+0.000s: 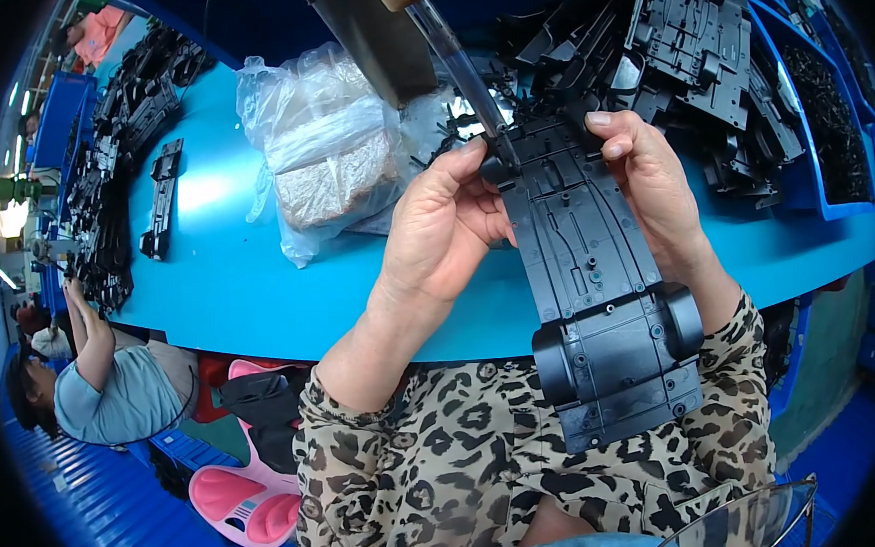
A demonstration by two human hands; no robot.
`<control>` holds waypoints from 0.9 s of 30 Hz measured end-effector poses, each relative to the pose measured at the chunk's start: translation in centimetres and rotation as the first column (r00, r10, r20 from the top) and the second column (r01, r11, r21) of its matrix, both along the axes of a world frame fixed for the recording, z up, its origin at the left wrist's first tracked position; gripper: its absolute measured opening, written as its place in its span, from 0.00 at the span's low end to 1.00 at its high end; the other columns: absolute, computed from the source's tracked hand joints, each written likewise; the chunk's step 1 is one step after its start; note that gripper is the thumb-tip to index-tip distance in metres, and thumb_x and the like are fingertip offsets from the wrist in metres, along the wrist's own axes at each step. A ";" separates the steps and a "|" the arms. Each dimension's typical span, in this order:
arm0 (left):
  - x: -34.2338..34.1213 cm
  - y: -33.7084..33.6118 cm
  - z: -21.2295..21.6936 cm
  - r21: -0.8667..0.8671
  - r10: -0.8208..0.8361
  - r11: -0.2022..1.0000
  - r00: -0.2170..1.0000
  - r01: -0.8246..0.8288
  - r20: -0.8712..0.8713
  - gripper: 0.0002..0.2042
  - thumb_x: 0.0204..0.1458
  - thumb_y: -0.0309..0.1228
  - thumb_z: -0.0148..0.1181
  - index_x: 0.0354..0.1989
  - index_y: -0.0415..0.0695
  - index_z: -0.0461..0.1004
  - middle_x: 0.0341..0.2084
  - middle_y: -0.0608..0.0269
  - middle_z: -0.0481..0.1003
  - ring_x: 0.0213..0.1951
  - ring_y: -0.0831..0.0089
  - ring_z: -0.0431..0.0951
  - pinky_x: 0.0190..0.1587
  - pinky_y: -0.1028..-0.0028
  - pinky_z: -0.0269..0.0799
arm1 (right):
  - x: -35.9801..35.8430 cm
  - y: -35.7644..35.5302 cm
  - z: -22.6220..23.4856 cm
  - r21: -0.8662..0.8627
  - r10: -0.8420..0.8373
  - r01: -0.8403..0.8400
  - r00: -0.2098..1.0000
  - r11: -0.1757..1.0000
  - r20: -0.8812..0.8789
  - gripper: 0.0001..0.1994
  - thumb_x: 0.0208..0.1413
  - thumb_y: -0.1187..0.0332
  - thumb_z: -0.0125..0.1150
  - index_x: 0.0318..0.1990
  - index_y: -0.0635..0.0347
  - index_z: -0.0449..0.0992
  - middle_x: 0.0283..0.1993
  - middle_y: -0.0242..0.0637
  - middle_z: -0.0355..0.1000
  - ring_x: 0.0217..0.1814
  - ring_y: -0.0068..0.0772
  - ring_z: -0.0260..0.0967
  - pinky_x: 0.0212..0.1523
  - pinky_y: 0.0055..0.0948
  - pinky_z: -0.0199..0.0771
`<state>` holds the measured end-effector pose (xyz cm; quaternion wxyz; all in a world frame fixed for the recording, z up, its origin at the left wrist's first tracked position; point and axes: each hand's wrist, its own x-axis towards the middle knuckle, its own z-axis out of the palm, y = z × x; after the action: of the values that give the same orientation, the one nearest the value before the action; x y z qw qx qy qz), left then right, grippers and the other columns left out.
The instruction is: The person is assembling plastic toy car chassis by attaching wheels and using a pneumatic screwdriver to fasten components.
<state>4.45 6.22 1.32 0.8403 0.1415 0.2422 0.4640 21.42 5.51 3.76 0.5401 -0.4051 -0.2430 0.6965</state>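
Both hands have hold of one long black plastic part (586, 244). The left hand (434, 219) is half curled, with its thumb and finger on the far left corner. The right hand (657, 180) pinches the far right corner, and I can't see all of its fingers. The part is held up and tilted. Its far end is over the blue worktop (238, 286), and its near end hangs past the edge, in front of the spotted shirt (449, 453).

A thin rod (454, 57) comes down from above to the far end, near the left thumb. I can't tell if its tip touches the part.

So the step in hand looks like lining up that end with the rod — a guess. The next move seems to need a steady hold, both corners even — and fingertips clear of the tip.
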 end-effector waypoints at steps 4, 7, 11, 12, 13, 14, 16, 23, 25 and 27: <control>0.0 0.0 0.0 0.009 0.003 1.000 1.000 -0.003 -0.005 0.13 0.51 0.34 0.43 0.31 0.34 0.66 0.23 0.55 0.71 0.20 0.67 0.72 0.18 0.72 0.69 | -0.1 0.0 0.2 -0.007 -0.011 0.012 1.000 1.000 0.015 0.08 0.47 0.67 0.51 0.19 0.56 0.65 0.20 0.23 0.63 0.21 0.12 0.59 0.26 0.13 0.63; 0.0 0.0 0.3 -0.010 0.004 1.000 1.000 -0.004 0.000 0.13 0.50 0.34 0.43 0.31 0.34 0.66 0.23 0.55 0.71 0.20 0.68 0.72 0.18 0.72 0.69 | -0.1 0.0 0.2 0.006 0.002 -0.002 1.000 1.000 -0.015 0.08 0.47 0.67 0.51 0.19 0.56 0.66 0.20 0.24 0.63 0.20 0.12 0.59 0.25 0.13 0.63; 0.0 0.0 0.2 -0.019 0.006 1.000 1.000 -0.007 -0.014 0.13 0.50 0.34 0.43 0.31 0.34 0.66 0.23 0.56 0.70 0.20 0.68 0.71 0.18 0.72 0.69 | -0.4 -0.1 0.5 0.002 -0.028 0.028 0.999 1.000 0.037 0.08 0.47 0.67 0.51 0.19 0.56 0.66 0.21 0.24 0.64 0.21 0.12 0.59 0.26 0.13 0.64; -0.1 0.0 0.0 -0.008 0.007 1.000 1.000 -0.007 0.011 0.13 0.50 0.34 0.43 0.31 0.34 0.66 0.23 0.56 0.70 0.20 0.68 0.71 0.18 0.72 0.69 | -0.5 -0.1 0.5 0.001 -0.032 0.032 0.999 0.999 0.043 0.08 0.47 0.67 0.51 0.19 0.56 0.66 0.21 0.24 0.64 0.21 0.13 0.60 0.26 0.14 0.63; -0.1 0.0 -0.1 0.002 0.006 1.000 0.999 -0.006 0.037 0.13 0.50 0.34 0.43 0.31 0.34 0.66 0.22 0.56 0.70 0.20 0.68 0.71 0.19 0.72 0.69 | -0.5 0.0 0.4 0.002 -0.032 0.032 0.999 0.999 0.044 0.08 0.47 0.67 0.51 0.19 0.56 0.66 0.21 0.24 0.64 0.21 0.13 0.60 0.26 0.14 0.63; -0.1 0.1 -0.2 0.003 0.005 1.000 0.999 -0.005 0.038 0.13 0.50 0.34 0.43 0.31 0.34 0.66 0.22 0.56 0.70 0.20 0.68 0.71 0.19 0.72 0.69 | -0.4 0.1 0.3 0.005 -0.033 0.033 0.997 0.999 0.075 0.08 0.47 0.67 0.51 0.19 0.56 0.66 0.21 0.25 0.64 0.22 0.13 0.60 0.26 0.14 0.63; 0.0 0.1 -0.4 -0.013 0.002 1.000 1.000 -0.001 0.003 0.12 0.50 0.33 0.44 0.31 0.34 0.66 0.22 0.56 0.70 0.20 0.68 0.71 0.19 0.72 0.69 | -0.3 0.1 -0.1 0.008 -0.033 0.033 0.994 0.999 0.106 0.08 0.47 0.67 0.51 0.19 0.56 0.66 0.21 0.25 0.64 0.22 0.13 0.60 0.26 0.14 0.63; 0.1 0.2 -0.1 -0.041 0.028 0.999 0.999 -0.028 -0.015 0.12 0.50 0.34 0.44 0.30 0.35 0.66 0.22 0.57 0.70 0.20 0.69 0.71 0.19 0.72 0.69 | -0.1 0.1 -0.1 0.003 -0.015 0.014 0.997 1.000 0.069 0.08 0.47 0.67 0.51 0.19 0.56 0.66 0.22 0.25 0.65 0.23 0.13 0.60 0.28 0.14 0.63; 0.0 0.2 -0.2 -0.022 0.018 1.000 1.000 -0.018 0.000 0.12 0.50 0.33 0.45 0.30 0.35 0.66 0.22 0.57 0.70 0.20 0.68 0.71 0.19 0.71 0.69 | -0.1 0.2 -0.1 -0.006 -0.010 0.010 0.998 1.000 0.065 0.08 0.47 0.67 0.52 0.19 0.56 0.66 0.22 0.25 0.65 0.23 0.13 0.60 0.28 0.14 0.63; 0.1 0.3 -0.2 -0.024 0.019 1.000 1.000 -0.018 0.011 0.12 0.50 0.33 0.45 0.29 0.35 0.66 0.22 0.57 0.70 0.20 0.68 0.71 0.19 0.71 0.69 | -0.2 0.2 -0.2 0.000 -0.033 0.033 0.998 0.999 0.055 0.08 0.47 0.67 0.51 0.19 0.56 0.66 0.22 0.25 0.65 0.22 0.13 0.60 0.27 0.14 0.63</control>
<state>4.54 6.47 1.10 0.8389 0.1263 0.2442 0.4697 21.25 5.68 3.60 0.5445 -0.4284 -0.2507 0.6761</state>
